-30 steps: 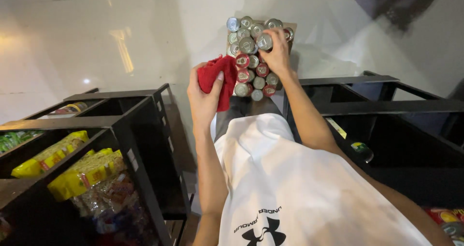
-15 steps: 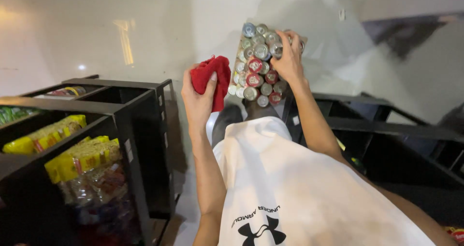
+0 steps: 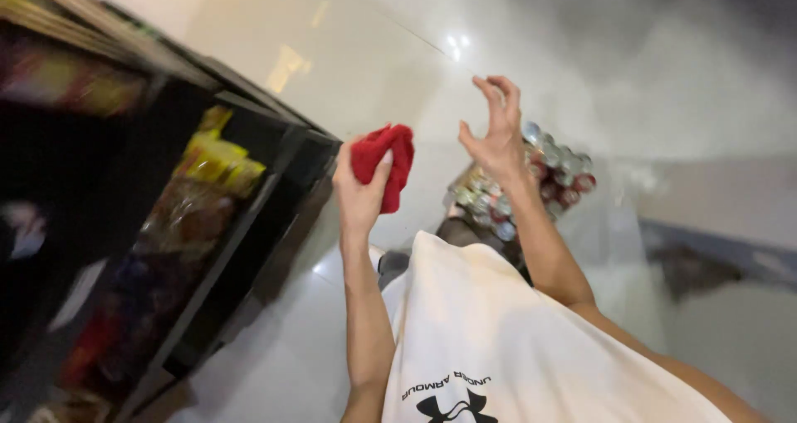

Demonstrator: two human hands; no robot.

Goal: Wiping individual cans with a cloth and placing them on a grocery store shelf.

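Note:
My left hand [image 3: 359,192] is raised in front of me and grips a crumpled red cloth [image 3: 383,162]. My right hand [image 3: 496,134] hovers beside it with fingers spread, holding nothing, just above a pack of several drink cans [image 3: 531,182] that lies on the pale floor. Part of the pack is hidden behind my right hand and forearm. My white shirt [image 3: 515,340] fills the lower middle of the view.
A black shelf rack [image 3: 207,249] with yellow packets [image 3: 217,159] and other blurred goods stands at the left. A glossy pale floor [image 3: 349,49] spreads behind the hands. A dark strip [image 3: 706,257] runs along the right.
The view has swung and tilted, so the rack looks bigger at the left. My right hand has come off the can pack and opened. My left hand still grips the red cloth.

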